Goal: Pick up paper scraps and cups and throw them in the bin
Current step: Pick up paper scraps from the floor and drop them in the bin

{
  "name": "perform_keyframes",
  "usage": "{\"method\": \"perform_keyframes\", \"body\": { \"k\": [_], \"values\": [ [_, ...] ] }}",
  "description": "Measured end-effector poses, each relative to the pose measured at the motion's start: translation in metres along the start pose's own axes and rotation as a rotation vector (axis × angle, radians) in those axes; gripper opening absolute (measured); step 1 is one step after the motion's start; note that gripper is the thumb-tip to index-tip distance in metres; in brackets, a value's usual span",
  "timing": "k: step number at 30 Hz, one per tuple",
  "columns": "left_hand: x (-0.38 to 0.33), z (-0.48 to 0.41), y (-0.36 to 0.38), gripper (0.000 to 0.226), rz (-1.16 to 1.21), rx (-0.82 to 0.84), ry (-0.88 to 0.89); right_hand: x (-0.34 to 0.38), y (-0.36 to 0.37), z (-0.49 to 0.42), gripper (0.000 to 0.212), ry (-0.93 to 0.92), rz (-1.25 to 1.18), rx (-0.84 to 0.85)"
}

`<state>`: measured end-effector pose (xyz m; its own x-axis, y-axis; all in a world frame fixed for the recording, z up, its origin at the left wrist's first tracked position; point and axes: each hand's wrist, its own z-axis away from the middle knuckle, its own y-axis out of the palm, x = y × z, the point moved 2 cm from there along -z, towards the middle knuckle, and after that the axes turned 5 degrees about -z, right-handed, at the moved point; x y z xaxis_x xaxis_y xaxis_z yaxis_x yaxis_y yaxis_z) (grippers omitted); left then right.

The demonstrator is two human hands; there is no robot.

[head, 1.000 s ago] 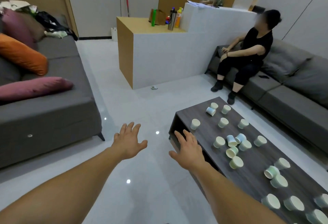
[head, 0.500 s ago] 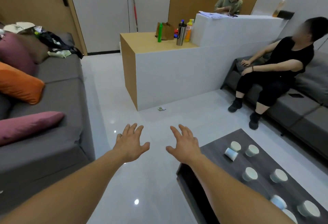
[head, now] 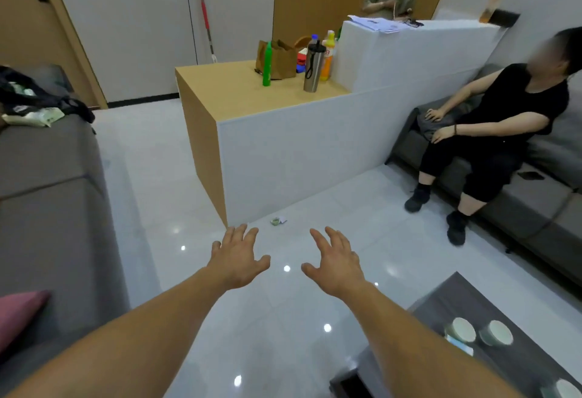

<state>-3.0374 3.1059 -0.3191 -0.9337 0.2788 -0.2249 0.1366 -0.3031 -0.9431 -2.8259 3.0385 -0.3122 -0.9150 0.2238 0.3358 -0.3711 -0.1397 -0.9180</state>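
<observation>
- Crumpled paper scrap (head: 278, 221) lies on glossy floor (head: 151, 152), at twelve o'clock beyond both hands.
- Left hand (head: 237, 260) and right hand (head: 335, 267) hover spread, empty.
- Risk: fingertips may skid it away.

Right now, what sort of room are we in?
Probably an office lounge or reception area: grey sofas on both sides, a counter with bottles on it, and a low table holding cups.

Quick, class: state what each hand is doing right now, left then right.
Left hand: open, fingers spread, holding nothing.
Right hand: open, fingers spread, holding nothing.
</observation>
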Motion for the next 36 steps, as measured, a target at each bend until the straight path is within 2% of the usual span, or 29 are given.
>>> {"method": "perform_keyframes", "body": {
  "k": [7, 13, 21, 29, 36],
  "values": [
    [-0.004, -0.136, -0.018, 0.078, -0.038, 0.073, 0.051, -0.019, -0.005, -0.125, 0.080, 0.048, -0.017, 0.059],
    [-0.008, -0.248, -0.022, 0.079, -0.061, 0.139, -0.013, -0.043, -0.019, -0.256, 0.078, 0.021, -0.023, 0.128],
    [-0.009, -0.374, -0.027, 0.078, 0.002, 0.223, -0.056, -0.065, -0.027, -0.386, 0.078, 0.014, -0.022, 0.221],
    [0.021, -0.525, 0.023, 0.077, 0.039, 0.405, -0.041, -0.092, 0.032, -0.513, 0.078, 0.104, -0.009, 0.343],
    [0.047, -0.643, 0.131, 0.073, 0.089, 0.553, -0.057, -0.148, 0.146, -0.630, 0.077, 0.181, -0.082, 0.421]
  ]
}}
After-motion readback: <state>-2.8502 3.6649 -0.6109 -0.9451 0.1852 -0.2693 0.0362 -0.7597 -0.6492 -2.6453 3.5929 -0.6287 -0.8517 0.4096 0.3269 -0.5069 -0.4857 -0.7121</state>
